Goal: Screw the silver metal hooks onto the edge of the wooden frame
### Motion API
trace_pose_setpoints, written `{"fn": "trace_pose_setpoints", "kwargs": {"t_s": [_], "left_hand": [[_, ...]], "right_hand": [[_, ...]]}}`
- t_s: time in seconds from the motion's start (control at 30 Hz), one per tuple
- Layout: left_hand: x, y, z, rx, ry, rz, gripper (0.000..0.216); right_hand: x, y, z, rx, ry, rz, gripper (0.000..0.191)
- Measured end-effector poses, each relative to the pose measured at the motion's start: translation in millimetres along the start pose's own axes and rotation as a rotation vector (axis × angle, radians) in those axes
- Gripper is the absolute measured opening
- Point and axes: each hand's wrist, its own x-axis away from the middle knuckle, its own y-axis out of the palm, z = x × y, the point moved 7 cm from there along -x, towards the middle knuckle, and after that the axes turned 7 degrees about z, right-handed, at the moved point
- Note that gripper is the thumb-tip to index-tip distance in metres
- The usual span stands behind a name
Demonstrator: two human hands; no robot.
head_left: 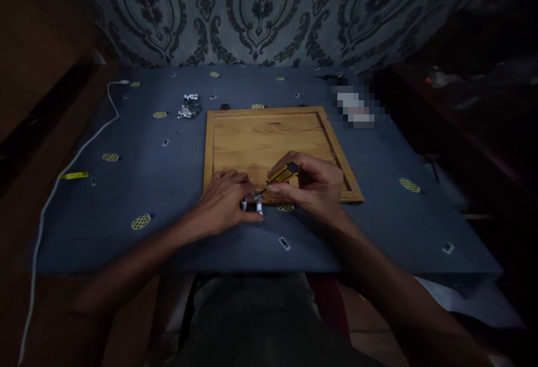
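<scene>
The panel (269, 140) was smooth, grained wood, the fitting (259, 207) glossy metal, and the screwdriver handle (284, 173) looked like plastic.

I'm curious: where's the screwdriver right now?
In the head view, the screwdriver is near centre in the right hand, over the wooden panel, its tip by the metal fitting.

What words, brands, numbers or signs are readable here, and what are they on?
None reads with certainty.
Tablecloth: small printed labels, too small or blurred; even the nearest label has unclear letters.
Pixelated object at the back right: blocked out, unreadable.
Screwdriver: no readable marking.
Wooden panel: no writing visible.
Yellow strip: no readable text.
</scene>
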Motion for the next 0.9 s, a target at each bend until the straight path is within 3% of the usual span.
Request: {"fn": "trace_pose_setpoints", "kwargs": {"t_s": [0.13, 0.27, 0.53, 0.9], "left_hand": [[0, -1, 1, 0.006, 0.011, 0.005, 0.042], [-1, -2, 2, 0.009, 0.009, -0.01, 0.041], [0, -3, 2, 0.007, -0.001, -0.015, 0.044], [-1, -3, 2, 0.008, 0.002, -0.025, 0.042]], "right_hand": [[2, -5, -8, -0.003, -0.034, 0.111, 0.029], [6, -13, -6, -0.058, 0.065, 0.234, 0.023], [8, -7, 0, 0.05, 0.068, 0.125, 0.021], [8, -3, -1, 0.076, 0.004, 0.112, 0.018]]}}
